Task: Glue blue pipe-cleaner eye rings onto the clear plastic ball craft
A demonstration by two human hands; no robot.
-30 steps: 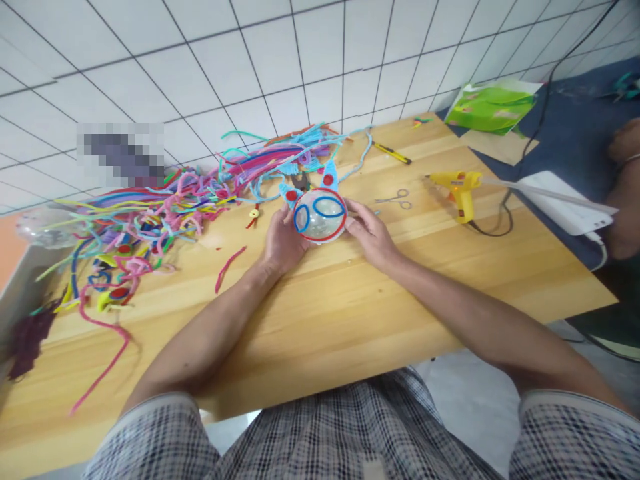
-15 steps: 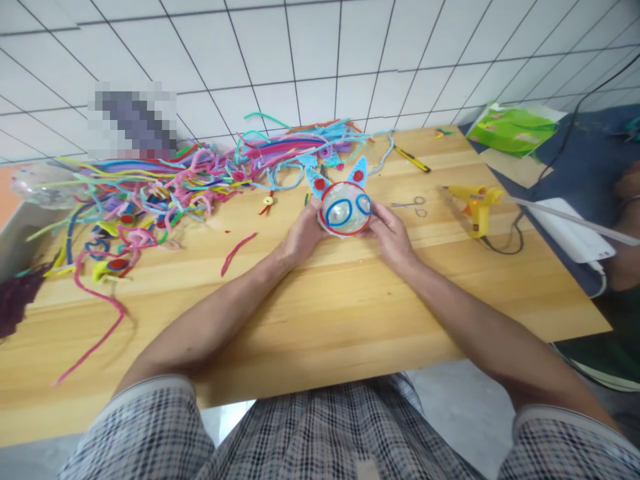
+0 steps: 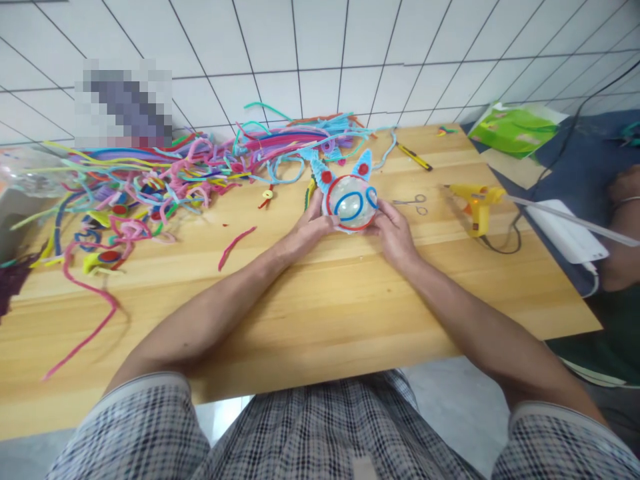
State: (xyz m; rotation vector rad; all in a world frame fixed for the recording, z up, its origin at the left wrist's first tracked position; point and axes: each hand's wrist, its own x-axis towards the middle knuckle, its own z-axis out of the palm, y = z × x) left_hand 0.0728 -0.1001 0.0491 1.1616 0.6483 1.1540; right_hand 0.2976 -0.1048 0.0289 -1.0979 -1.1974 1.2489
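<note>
Between my two hands is a clear round ball (image 3: 356, 200) with a red pipe-cleaner rim, two blue pipe-cleaner rings on its front and two light blue ears with red centres on top. My left hand (image 3: 313, 223) grips its left side, the thumb over the lower edge. On the right side my right hand (image 3: 395, 230) holds it, fingers partly hidden behind the ball. Small scissors (image 3: 417, 201) lie just right of my right hand. A short pink-red pipe cleaner (image 3: 235, 248) rests left of my left hand.
A tangled heap of coloured pipe cleaners (image 3: 195, 167) runs along the wall side. A yellow glue gun (image 3: 477, 203) with its cord stands at the right, near a white power bank (image 3: 570, 230). A yellow utility knife (image 3: 415, 157) lies behind. Another person's arm (image 3: 623, 227) shows at far right.
The ball has turned slightly to the right in my hands, and its right ring now shows narrower. My left thumb has come over its lower edge. The view has shifted a little.
</note>
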